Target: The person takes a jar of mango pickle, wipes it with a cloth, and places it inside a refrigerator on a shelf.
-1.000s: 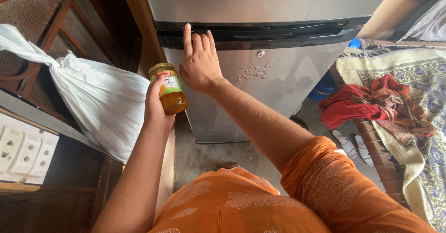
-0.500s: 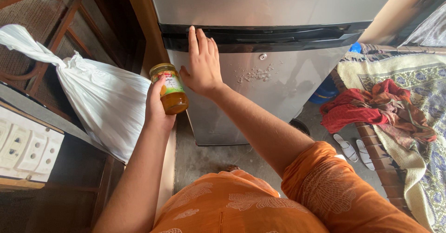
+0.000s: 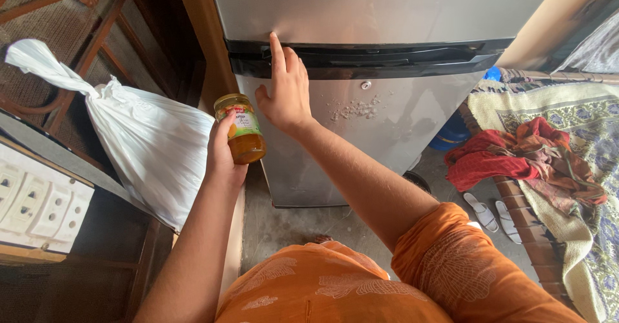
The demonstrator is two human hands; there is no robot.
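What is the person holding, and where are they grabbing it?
The left hand holds a jar around its side. The right hand holds nothing; its fingers touch the fridge handle.

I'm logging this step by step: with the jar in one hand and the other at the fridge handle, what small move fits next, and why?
Probably curl the right hand into the dark handle strip and pull: the fridge is shut, fingertips already reach the strip, and the left hand is busy with the jar.

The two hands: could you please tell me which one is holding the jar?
The left hand grips the jar of orange preserve; the right hand holds nothing, its fingers reaching up to the fridge's dark handle strip.
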